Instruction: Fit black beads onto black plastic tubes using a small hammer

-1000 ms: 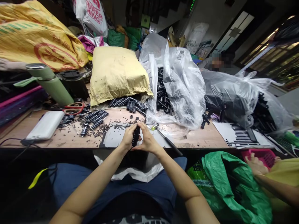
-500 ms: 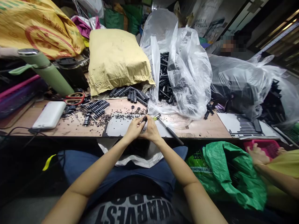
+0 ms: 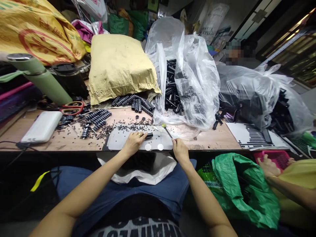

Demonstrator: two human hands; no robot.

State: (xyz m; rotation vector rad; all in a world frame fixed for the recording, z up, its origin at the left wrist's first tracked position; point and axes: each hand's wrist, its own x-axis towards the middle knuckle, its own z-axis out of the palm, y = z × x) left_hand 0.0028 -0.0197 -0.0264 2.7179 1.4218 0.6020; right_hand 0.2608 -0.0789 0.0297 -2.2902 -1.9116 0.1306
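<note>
Left hand (image 3: 133,142) pinches black tube (image 3: 148,135) on desk (image 3: 209,140); right hand (image 3: 180,150) grips screwdriver (image 3: 168,131), tip toward 11 o'clock.

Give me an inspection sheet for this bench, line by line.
Surface: wooden table, strewn with small black beads.
Job's things: black tube on a grey sheet; screwdriver.
Clutter: white power bank, scissors, green flask, clear bag of black tubes.
Hands: left hand grips the tube; right hand holds the screwdriver.
Cables: black cable at the left edge.
Surroundings: yellow sacks, green bag, another person's hand at a pink basket.
</note>
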